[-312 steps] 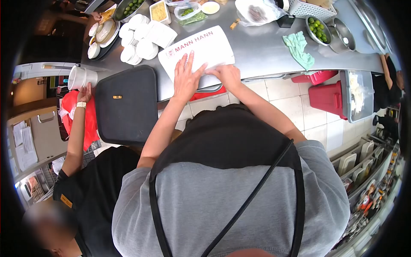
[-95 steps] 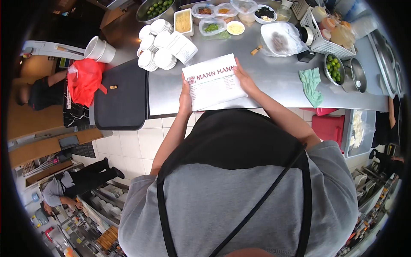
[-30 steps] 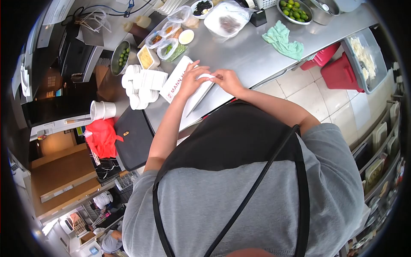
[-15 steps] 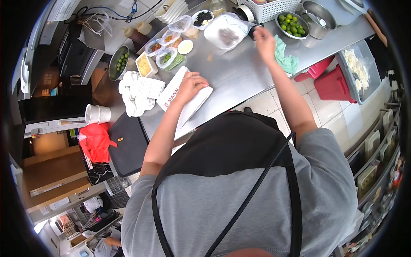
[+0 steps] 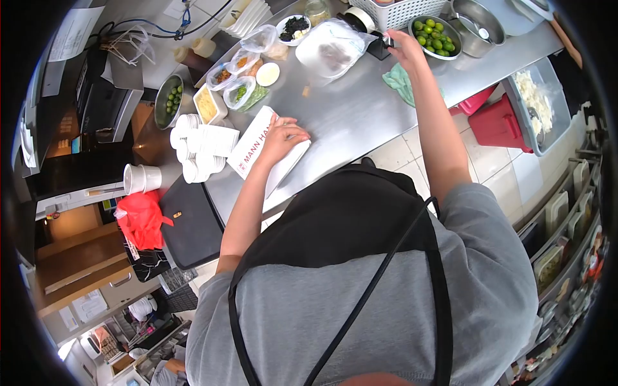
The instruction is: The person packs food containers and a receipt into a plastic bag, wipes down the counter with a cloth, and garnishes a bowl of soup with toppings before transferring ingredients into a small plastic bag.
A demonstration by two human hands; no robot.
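Under the left hand (image 5: 281, 141), palm down with fingers loosely extended, lies the white MANN HANN-printed paper packet (image 5: 255, 147), its lettered edge slanting forward and rightward. Well apart from it, forward and right, the right hand (image 5: 407, 50) has its fingertips at a small black block (image 5: 380, 49); I cannot tell whether they pinch anything. 1 second ago, 2 hands met at the packet; now only the left covers it.
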